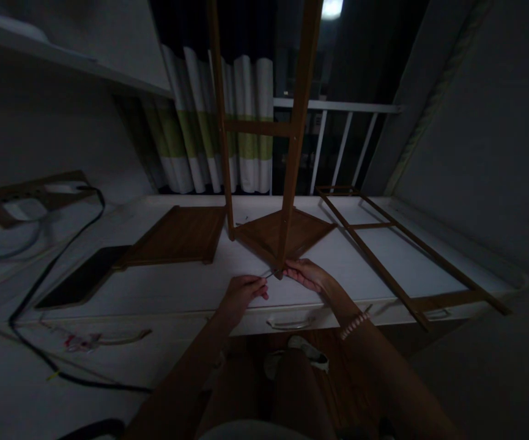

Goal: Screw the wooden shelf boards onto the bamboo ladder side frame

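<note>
A wooden frame (294,134) of two uprights and a crossbar stands on a brown shelf board (305,229) on the white desk (177,287). My left hand (239,296) is pinched round a thin metal tool (271,274) whose tip meets the board's near corner. My right hand (307,275) grips that same corner at the foot of the front upright. A beaded bracelet sits on my right wrist.
A second brown shelf board (177,235) lies flat to the left, beside a dark tablet (83,278). A ladder-like wooden side frame (397,244) lies on the right. Black cable (39,281) runs across the left surface. Curtain (218,122) and white railing (342,140) stand behind.
</note>
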A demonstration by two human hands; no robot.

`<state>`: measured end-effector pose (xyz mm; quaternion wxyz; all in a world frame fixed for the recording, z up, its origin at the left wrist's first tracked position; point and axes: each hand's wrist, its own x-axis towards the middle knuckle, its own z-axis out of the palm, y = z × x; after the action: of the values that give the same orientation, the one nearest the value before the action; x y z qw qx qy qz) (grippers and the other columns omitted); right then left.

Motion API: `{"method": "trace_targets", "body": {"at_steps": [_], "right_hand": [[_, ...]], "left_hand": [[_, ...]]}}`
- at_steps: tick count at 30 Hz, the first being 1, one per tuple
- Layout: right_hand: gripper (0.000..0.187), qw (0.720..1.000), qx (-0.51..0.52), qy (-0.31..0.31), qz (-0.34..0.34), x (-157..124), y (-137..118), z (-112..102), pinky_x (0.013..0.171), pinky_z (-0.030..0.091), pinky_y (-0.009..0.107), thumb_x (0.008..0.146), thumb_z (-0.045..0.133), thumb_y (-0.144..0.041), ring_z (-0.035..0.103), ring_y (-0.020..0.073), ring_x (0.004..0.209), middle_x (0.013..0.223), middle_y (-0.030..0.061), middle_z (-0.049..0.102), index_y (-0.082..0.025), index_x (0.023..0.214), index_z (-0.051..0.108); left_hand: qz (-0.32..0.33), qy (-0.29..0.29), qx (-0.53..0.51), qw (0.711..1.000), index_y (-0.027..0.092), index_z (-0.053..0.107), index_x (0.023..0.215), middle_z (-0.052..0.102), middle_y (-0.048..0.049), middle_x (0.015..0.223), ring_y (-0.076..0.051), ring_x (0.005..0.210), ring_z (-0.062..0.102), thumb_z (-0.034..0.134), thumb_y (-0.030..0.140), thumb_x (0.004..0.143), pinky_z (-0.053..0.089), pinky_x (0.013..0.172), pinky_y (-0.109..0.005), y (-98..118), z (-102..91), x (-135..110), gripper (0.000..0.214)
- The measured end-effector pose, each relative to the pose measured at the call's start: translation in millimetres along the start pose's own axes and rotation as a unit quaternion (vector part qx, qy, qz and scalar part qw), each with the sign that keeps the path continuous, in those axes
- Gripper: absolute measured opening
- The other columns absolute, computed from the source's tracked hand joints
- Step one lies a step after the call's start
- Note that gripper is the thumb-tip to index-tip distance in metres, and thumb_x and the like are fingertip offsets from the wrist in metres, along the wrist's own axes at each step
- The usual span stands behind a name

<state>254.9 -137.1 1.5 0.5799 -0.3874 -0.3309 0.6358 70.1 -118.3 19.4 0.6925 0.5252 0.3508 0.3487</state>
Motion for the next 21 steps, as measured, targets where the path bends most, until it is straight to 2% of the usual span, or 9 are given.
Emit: {"method": "trace_targets", "body": {"at_steps": [6,12,17,21], "right_hand": [[0.01,1.0,0.0,0.012,0.003,0.3,0.9,-1.0,0.063,0.048,0.014,0.069,0.059,-0.015,0.057,0.006,0.058,0.067,0.0061,0.063,-0.006,0.07,0.061],[0.01,1.0,-0.007,0.007,-0.004,-0.2,1.0,-0.4,0.063,0.048,0.014,0.069,0.059,-0.016,0.057,0.0062,0.057,0.065,0.0049,0.063,-0.006,0.07,0.061],[0.007,1.0,0.0,0.024,0.007,-2.3,-1.6,3.7,0.062,0.048,0.014,0.069,0.059,-0.014,0.056,0.0058,0.056,0.062,0.0037,0.062,-0.007,0.067,0.06],[0.009,1.0,-0.013,0.02,0.001,-2.4,-2.0,3.3,0.057,0.047,0.013,0.069,0.059,-0.015,0.055,0.0055,0.054,0.062,0.0041,0.062,-0.007,0.068,0.06]], "left_hand": [[-0.006,-0.05,0.005,0.999,0.011,0.054,0.054,0.052,0.003,0.05,-0.008,0.047,0.053,0.066,0.033,0.054,0.045,0.064,-0.025,0.5,-0.8,-2.6,0.025],[-0.014,-0.133,0.014,0.991,0.011,0.05,0.058,0.052,0.0024,0.053,-0.012,0.05,0.058,0.06,0.036,0.062,0.046,0.059,-0.027,1.1,-3.5,-3.5,0.027],[-0.006,-0.111,0.061,0.992,0.01,0.053,0.068,0.055,0.0014,0.051,-0.013,0.045,0.058,0.056,0.034,0.066,0.046,0.05,-0.025,-2.4,-2.7,-3.8,0.024],[0.01,-0.091,0.104,0.99,0.012,0.052,0.061,0.055,0.0013,0.049,-0.012,0.041,0.057,0.055,0.032,0.066,0.045,0.046,-0.024,-0.8,0.2,-4.7,0.022]]}}
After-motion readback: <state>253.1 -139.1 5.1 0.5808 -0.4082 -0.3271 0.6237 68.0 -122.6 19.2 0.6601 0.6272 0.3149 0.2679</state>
